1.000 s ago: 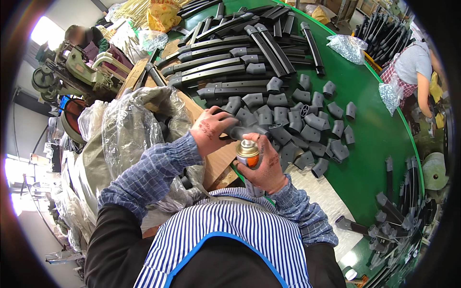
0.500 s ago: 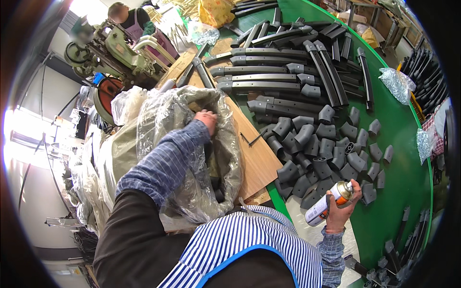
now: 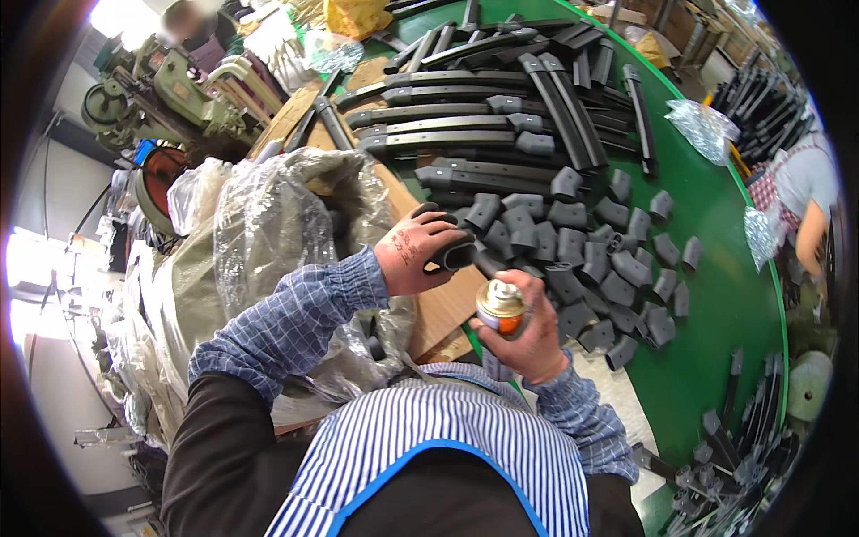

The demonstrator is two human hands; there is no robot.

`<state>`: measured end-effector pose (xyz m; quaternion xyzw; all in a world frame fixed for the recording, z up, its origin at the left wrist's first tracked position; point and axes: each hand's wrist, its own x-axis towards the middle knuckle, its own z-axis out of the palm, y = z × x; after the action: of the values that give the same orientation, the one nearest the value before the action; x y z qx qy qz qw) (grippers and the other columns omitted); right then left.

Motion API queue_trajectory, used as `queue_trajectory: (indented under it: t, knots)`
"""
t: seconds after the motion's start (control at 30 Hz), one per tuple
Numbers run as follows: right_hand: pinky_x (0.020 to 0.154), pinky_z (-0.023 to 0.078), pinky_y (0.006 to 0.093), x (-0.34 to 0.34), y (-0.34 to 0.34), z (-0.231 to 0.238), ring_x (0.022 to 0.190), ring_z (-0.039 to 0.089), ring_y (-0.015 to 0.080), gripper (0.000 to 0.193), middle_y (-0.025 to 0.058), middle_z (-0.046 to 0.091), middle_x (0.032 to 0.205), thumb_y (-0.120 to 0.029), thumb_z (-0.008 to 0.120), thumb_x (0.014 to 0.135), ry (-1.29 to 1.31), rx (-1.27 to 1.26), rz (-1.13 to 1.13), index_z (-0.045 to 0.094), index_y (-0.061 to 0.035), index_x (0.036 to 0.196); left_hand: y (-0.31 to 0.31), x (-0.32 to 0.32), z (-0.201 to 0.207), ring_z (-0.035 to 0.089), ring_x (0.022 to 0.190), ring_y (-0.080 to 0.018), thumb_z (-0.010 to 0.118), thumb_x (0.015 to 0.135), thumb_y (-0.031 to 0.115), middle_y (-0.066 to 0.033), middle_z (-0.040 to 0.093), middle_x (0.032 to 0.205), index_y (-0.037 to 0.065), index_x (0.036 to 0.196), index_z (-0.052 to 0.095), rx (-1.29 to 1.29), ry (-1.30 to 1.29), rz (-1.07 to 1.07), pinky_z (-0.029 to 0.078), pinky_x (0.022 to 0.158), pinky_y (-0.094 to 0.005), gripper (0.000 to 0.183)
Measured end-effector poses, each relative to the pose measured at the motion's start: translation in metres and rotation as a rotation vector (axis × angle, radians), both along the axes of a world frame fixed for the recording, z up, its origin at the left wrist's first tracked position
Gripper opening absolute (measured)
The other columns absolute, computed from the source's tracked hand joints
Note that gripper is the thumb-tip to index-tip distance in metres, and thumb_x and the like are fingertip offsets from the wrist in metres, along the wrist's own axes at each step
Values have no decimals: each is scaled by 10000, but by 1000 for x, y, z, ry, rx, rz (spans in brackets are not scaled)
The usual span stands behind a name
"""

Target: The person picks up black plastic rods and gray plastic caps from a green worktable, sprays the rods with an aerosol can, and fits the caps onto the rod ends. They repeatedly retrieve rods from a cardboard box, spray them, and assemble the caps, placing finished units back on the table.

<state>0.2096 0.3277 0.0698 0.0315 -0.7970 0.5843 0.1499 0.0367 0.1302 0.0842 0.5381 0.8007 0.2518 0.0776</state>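
In the middle of the head view my left hand [image 3: 410,254] is closed around a dark grey plastic tube connector [image 3: 459,254], with its hollow end showing. Close by on the right, my right hand [image 3: 534,338] grips a spray can [image 3: 501,309] with a white nozzle and gold-coloured top, the nozzle near the connector. Beyond both hands lies a pile of similar grey angled connectors [image 3: 598,261] on the green table [image 3: 716,304]. Left of my left hand, a large clear plastic bag [image 3: 268,210] stands with its mouth open; a few dark pieces show inside.
Long black tubes with grey end pieces [image 3: 456,116] lie stacked at the table's far side. A wooden board [image 3: 443,318] sits between bag and table. One person works by a green machine [image 3: 192,94] at far left; another person [image 3: 801,183] is at the right edge.
My left hand has come out of the plastic bag and moved right, now with a connector in it. My right hand has brought the spray can left, close to the left hand.
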Motion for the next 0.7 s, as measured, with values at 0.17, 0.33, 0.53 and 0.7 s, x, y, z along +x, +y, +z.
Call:
queue_trajectory:
  t: [0.17, 0.33, 0.53, 0.7]
  knots:
    - [891, 497, 398, 30, 16, -5, 1031, 617, 339, 574, 168, 585, 1150, -133, 777, 717, 8, 16, -90, 514, -51, 1220, 61, 37, 13, 556, 1185, -341, 774, 681, 202, -144, 633, 1193, 67, 1250, 596, -17, 96, -139, 357, 1086, -550, 611]
    - [919, 487, 358, 59, 49, -13, 1070, 562, 239, 687, 124, 495, 1235, -63, 831, 687, 11, -94, -386, 470, -13, 1269, 79, 18, 2, 476, 1263, -411, 763, 732, 302, -190, 534, 1322, 77, 1319, 542, -83, 361, -37, 373, 1071, -567, 666]
    - [928, 494, 333, 58, 76, -24, 1086, 552, 215, 697, 97, 486, 1226, -10, 785, 707, -46, -132, -594, 443, -39, 1314, -78, -110, -26, 638, 1076, -308, 671, 768, 263, -155, 669, 1140, 79, 1091, 696, -981, 228, 443, 510, 954, -397, 372]
    - [927, 492, 326, 20, 50, -26, 1064, 560, 208, 694, 95, 501, 1215, -7, 776, 696, -178, -142, -389, 440, -42, 1303, -139, -133, -89, 593, 1100, -307, 737, 713, 287, -95, 629, 1162, 161, 1222, 624, -1354, 163, 243, 464, 960, -438, 536]
